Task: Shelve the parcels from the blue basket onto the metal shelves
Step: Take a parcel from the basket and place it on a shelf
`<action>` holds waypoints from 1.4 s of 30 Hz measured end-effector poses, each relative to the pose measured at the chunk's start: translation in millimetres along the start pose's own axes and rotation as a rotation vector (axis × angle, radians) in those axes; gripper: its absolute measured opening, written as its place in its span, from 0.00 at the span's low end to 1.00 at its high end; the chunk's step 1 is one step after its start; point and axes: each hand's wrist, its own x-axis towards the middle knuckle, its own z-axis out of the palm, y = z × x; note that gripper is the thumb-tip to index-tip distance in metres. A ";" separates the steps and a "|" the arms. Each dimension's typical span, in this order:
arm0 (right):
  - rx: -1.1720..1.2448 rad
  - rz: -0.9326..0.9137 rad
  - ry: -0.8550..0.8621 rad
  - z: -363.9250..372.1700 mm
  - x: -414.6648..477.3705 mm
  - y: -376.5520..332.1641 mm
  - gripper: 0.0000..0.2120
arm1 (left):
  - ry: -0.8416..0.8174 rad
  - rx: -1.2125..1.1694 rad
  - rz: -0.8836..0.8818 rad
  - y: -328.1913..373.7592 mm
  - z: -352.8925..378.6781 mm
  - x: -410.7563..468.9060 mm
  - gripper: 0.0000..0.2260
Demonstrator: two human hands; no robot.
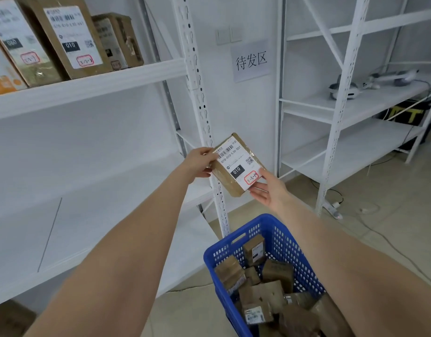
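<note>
A small brown parcel (236,166) with a white label reading 010 is held up in front of the shelf post, label toward me. My left hand (201,162) grips its upper left edge. My right hand (268,188) holds its lower right corner, thumb on the label and fingers underneath. Below, the blue basket (280,237) stands on the floor with several brown parcels (255,283) inside. The white metal shelves (88,91) fill the left; the upper shelf carries several labelled upright parcels (68,37).
A perforated white shelf post (202,105) stands right behind the held parcel. A second white rack (350,110) at the right holds a headset and controllers. Cables and a power strip (333,210) lie on the tiled floor. A paper sign (251,60) hangs on the wall.
</note>
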 end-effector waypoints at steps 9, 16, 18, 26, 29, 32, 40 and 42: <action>0.106 0.019 -0.042 24.1 -11.7 -7.9 0.09 | 0.217 0.032 0.092 19.8 -19.2 -2.8 0.16; 0.073 0.024 -0.105 43.6 -17.4 3.5 0.04 | 0.324 0.053 0.099 12.2 -37.7 -16.5 0.16; 0.054 0.038 -0.112 50.2 -17.8 11.3 0.04 | 0.341 0.052 0.082 4.5 -44.0 -19.8 0.16; -0.007 0.100 -0.146 87.5 -11.3 41.2 0.07 | 0.391 0.067 0.008 -27.8 -82.5 -27.1 0.15; -0.009 0.113 -0.169 107.5 -7.5 52.8 0.08 | 0.416 0.052 -0.009 -40.1 -102.1 -26.9 0.15; -0.032 0.117 -0.179 128.6 -4.3 64.6 0.07 | 0.434 0.050 -0.036 -54.6 -122.9 -25.4 0.14; -0.028 0.160 -0.205 187.6 8.3 97.6 0.10 | 0.487 0.046 -0.093 -89.9 -181.1 -15.6 0.14; -0.022 0.164 -0.208 198.9 13.3 104.1 0.07 | 0.493 0.044 -0.105 -96.2 -192.5 -9.9 0.13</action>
